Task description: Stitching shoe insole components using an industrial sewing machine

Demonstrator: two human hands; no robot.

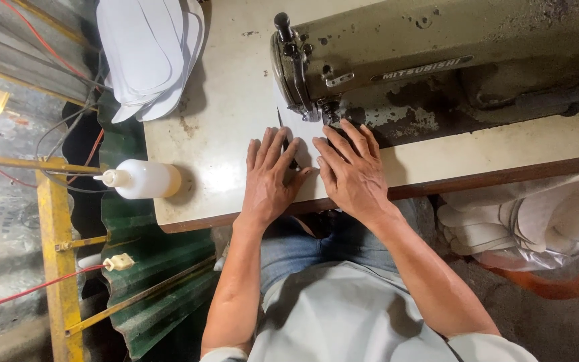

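An olive-green sewing machine [437, 60] stands on a cream table [222, 100]. Under its needle area lies a white flat piece [297, 127] of material. My left hand [271, 175] rests flat on the table, fingers spread, pressing the near-left part of that piece. My right hand [351, 171] lies flat beside it, fingertips reaching up to the presser foot [330, 115]. Both hands touch the white piece and neither one grips it. Part of the piece is hidden under my hands.
A stack of white cut shapes [149, 53] lies at the table's far left corner. A white squeeze bottle [141, 179] lies on its side at the left edge. Green corrugated sheet, yellow metal frame and red wires are at left. A bag of white pieces [537, 221] sits at right.
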